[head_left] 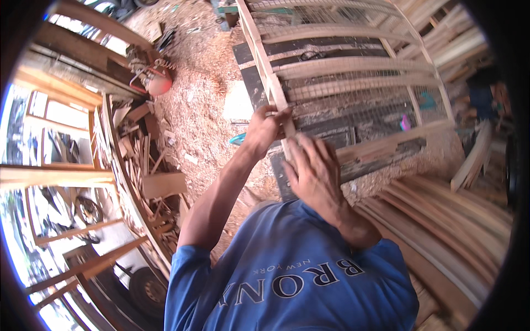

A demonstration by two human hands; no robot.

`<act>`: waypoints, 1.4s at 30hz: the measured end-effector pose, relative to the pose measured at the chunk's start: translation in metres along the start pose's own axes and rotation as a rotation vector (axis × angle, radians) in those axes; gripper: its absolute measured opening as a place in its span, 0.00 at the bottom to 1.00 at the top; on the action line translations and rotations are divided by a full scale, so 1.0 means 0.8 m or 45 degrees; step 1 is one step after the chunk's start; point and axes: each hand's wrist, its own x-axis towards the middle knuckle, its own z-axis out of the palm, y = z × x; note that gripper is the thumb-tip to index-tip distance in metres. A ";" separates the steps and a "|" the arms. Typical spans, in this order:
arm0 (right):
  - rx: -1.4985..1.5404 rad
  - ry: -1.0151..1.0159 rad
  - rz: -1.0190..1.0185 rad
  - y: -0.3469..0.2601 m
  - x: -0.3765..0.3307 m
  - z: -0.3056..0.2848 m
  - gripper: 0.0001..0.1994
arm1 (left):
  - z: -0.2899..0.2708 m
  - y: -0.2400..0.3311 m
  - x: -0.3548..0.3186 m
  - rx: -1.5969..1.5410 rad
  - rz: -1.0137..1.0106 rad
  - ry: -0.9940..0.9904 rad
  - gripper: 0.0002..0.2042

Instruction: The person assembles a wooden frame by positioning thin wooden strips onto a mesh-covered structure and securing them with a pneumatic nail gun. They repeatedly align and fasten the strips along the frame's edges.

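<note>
Gripping the side rail point(279, 98) of a slatted wooden panel point(348, 84) with the left hand point(263, 131), near the centre of the frame, with thumb and forefinger curled closely around the wood. Laying the right hand point(314, 165) over the near end of the same rail, just below and to the right of the other, with fingers bent and a little spread; impossible to tell whether wrapped around the rail or only resting on it. Facing the panel across the upper right of the frame, from the centre to the top edge, with pale slats point(353, 63) running crosswise, wire mesh point(337, 103) between them and dark boards point(331, 129) beneath. Wearing a blue shirt point(331, 309), at bottom centre, with both forearms bare. Working over a floor point(204, 66) thick with pale shavings. Having long planks point(441, 231) at lower right, near the right forearm, wood scraps point(165, 185) at middle left, a red tank point(159, 83) at upper left and a wheel point(147, 287) at lower left. Showing also a small pink object point(406, 122) between slats at right, too small to identify.
</note>
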 end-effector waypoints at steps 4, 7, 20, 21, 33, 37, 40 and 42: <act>-0.327 0.073 0.261 -0.034 0.010 0.050 0.30 | -0.014 0.010 0.012 0.089 0.018 -0.175 0.20; -0.548 0.046 0.391 -0.046 0.017 0.065 0.29 | -0.020 0.014 0.023 0.163 -0.060 -0.275 0.17; -0.984 -0.035 0.474 -0.063 0.045 0.092 0.17 | -0.035 0.031 0.063 0.244 -0.260 -0.651 0.20; -1.000 0.014 0.463 -0.063 0.046 0.094 0.17 | -0.038 0.034 0.064 0.253 -0.274 -0.699 0.21; -1.084 0.185 0.371 -0.057 0.040 0.112 0.12 | -0.066 0.056 0.102 0.369 -0.461 -1.182 0.25; -1.132 0.211 0.369 -0.058 0.044 0.108 0.17 | -0.096 0.070 0.107 0.508 -0.206 -1.084 0.24; -1.050 0.124 0.479 -0.059 0.045 0.108 0.26 | -0.130 0.107 0.105 1.689 1.016 -0.986 0.18; -1.033 0.126 0.505 -0.057 0.046 0.110 0.27 | -0.162 0.144 0.091 1.093 0.876 -0.830 0.14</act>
